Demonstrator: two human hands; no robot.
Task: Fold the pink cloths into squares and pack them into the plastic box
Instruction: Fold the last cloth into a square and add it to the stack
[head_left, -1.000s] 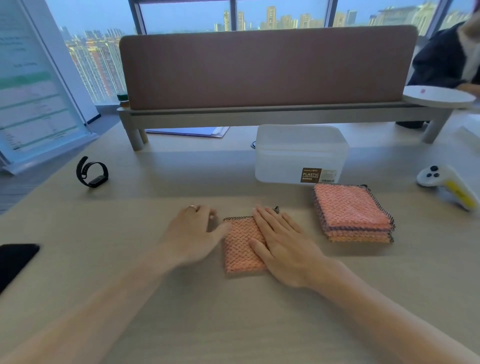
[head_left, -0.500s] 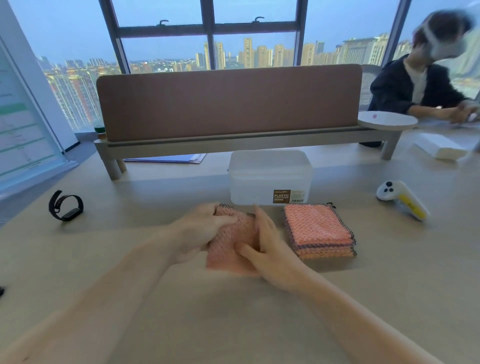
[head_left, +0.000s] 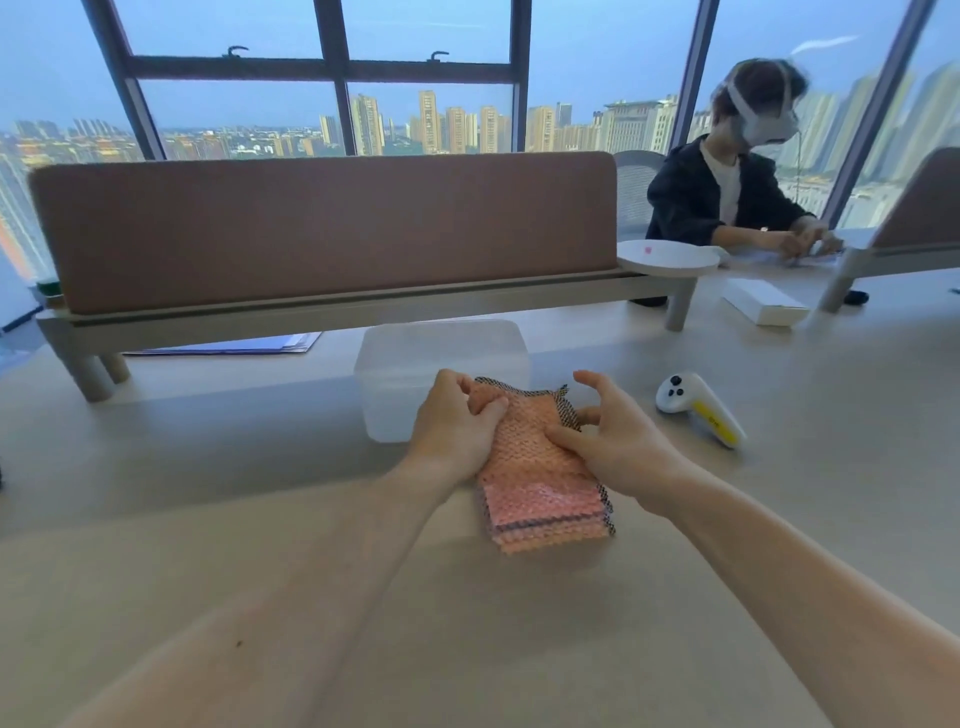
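A folded pink cloth (head_left: 524, 436) with a dark mesh edge lies on top of the stack of folded pink cloths (head_left: 550, 519) on the table. My left hand (head_left: 452, 426) grips its left side with curled fingers. My right hand (head_left: 608, 441) presses its right side with thumb and fingertips, the other fingers raised. The translucent plastic box (head_left: 405, 364) with its lid on stands just behind the stack; my hands and the cloth hide its front.
A white and yellow controller (head_left: 696, 410) lies to the right of the stack. A brown desk divider (head_left: 322, 228) runs across the back, with papers (head_left: 228, 345) under it. A white box (head_left: 763, 309) and another person (head_left: 727, 192) are at the far right.
Both hands lifted the folded cloth off the table and carried it right onto the stack. The camera has tilted up.
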